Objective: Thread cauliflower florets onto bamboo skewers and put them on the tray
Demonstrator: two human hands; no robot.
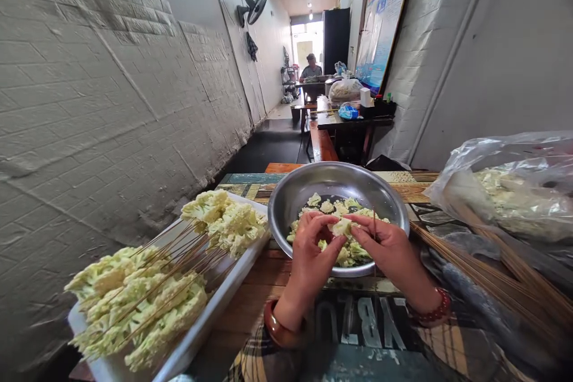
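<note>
Over a steel basin point(286, 191), my left hand point(313, 245) pinches a small cauliflower floret point(342, 227) between thumb and fingers. My right hand point(385, 245) is closed at the floret's other side, its fingertips touching it. A thin wooden skewer point(374, 218) stands roughly upright in the right hand; its lower part is partly hidden by the hand. Loose cauliflower pieces point(351, 253) lie in the basin below both hands. To the left, a white tray point(224, 292) holds skewered cauliflower point(147, 304) in two groups, with the sticks pointing towards the middle.
Bare wooden skewers point(483, 262) lie on the patterned table point(268, 280) at the right, near a clear plastic bag point(514, 191) of cauliflower. Farther back are another table point(340, 122) with bags, a bench point(322, 143) and a seated person point(311, 68). A brick wall point(89, 131) runs along the left.
</note>
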